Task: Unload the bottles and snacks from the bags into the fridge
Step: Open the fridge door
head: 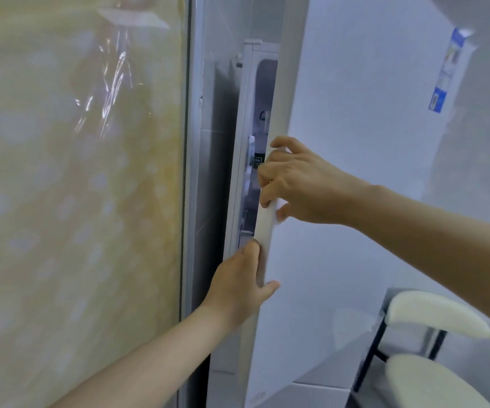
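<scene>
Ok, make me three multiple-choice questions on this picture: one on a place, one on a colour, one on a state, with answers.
1. Where does the right hand grip the edge of the fridge door?
A. above the left hand
B. below the left hand
C. at the door's top corner

2. What colour is the back of the chair?
A. red
B. cream
C. green

3. How does the fridge door stand?
A. fully shut
B. ajar
C. swung wide open

Answers:
1. A, since the right hand sits higher on the edge.
2. B, since the padded back is cream on a dark frame.
3. B, since only a narrow gap shows the inside.
</scene>
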